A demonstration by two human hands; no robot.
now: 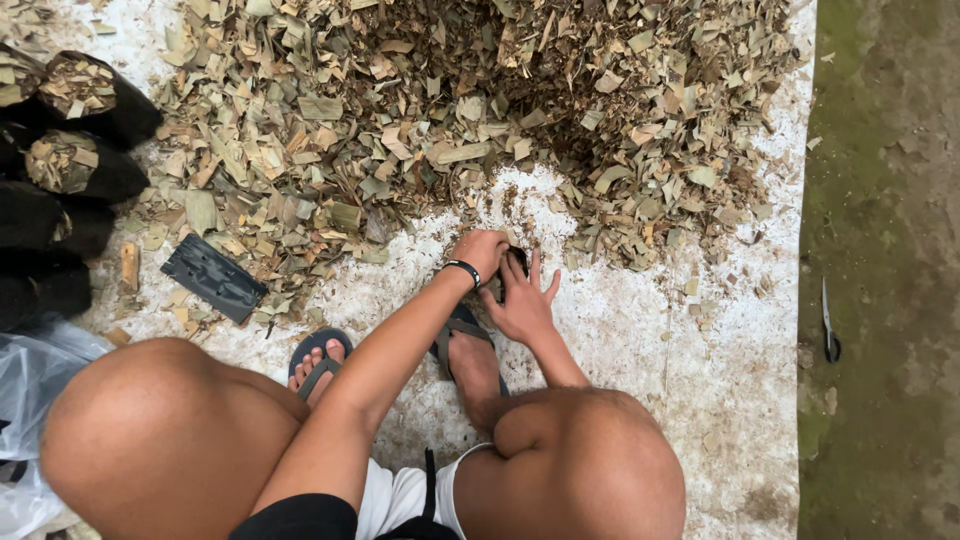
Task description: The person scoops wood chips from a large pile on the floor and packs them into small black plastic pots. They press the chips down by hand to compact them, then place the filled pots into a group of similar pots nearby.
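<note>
I am squatting over a white sheet (640,350). My left hand (478,250), with a black band on its wrist, and my right hand (524,305) meet just in front of my feet. Between them they hold a small black bag (516,262), mostly hidden by the fingers. The left hand's fingers are curled on the bag's edge, while the right hand's are spread against it. Just beyond the hands lies a big pile of chopped dry leaves (450,100).
Several black bags stuffed with leaf bits (85,110) stand at the left edge. A flat black plastic piece (213,277) lies near them. Clear plastic (30,370) sits at lower left. Scissors (829,325) lie on the mossy concrete to the right. My feet wear dark sandals (318,352).
</note>
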